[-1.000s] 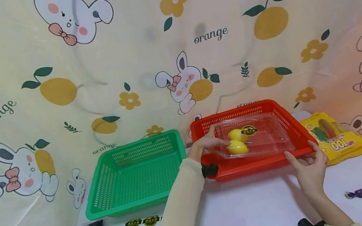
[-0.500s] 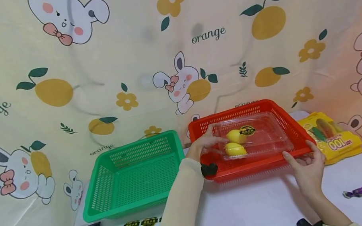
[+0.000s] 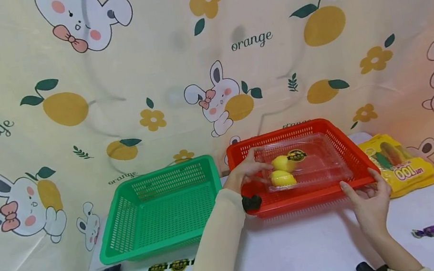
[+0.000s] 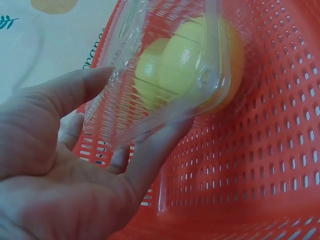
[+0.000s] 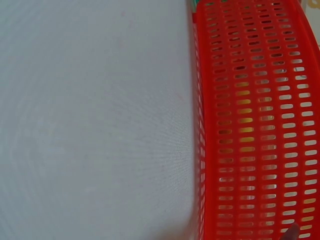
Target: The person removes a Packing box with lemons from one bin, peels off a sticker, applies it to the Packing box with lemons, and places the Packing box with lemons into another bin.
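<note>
The left hand pinches the near left end of a clear plastic clamshell box, thumb on top and fingers curled beneath, as the left wrist view shows. The box holds two lemons and sits low inside the red basket, its far end seemingly resting on the basket floor. The right hand grips the basket's front right rim, thumb over the edge, steadying it on the white tabletop.

To handle the box well, the pinch should probably stay on the stiff rim rather than the thin lid, which looks likely to flex. Keeping the box level would stop the lemons rolling to one end. The right hand seems best kept firm on the rim so the light basket does not slide. A green basket stands just beside it.
</note>
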A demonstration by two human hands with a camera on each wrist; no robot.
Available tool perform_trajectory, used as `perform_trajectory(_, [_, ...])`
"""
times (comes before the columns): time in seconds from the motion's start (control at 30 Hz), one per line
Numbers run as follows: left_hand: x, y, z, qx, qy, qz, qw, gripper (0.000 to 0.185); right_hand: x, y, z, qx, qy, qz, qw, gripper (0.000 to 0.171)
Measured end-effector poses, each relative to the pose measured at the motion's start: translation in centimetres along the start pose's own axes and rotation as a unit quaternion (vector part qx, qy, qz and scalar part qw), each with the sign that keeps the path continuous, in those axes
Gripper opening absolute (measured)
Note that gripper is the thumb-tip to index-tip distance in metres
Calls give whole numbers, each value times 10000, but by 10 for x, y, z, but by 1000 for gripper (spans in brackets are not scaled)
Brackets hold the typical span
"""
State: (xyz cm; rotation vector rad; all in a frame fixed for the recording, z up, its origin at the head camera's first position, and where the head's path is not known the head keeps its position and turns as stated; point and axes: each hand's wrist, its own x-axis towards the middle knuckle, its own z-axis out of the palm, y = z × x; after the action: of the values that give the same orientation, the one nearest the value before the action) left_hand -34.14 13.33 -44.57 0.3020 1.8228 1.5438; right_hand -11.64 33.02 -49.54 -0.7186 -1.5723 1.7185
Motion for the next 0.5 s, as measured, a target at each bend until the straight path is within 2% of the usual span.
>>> perform_trajectory(0.23, [0,1,1,-113,72,-52,9999,71,1,2,-1,176,-54,-80,9998,76])
perform_trajectory(0.5, [-1,2,4,-83,79,-110,9999,70,0,2,-1,-10,-25,-62,10000,78])
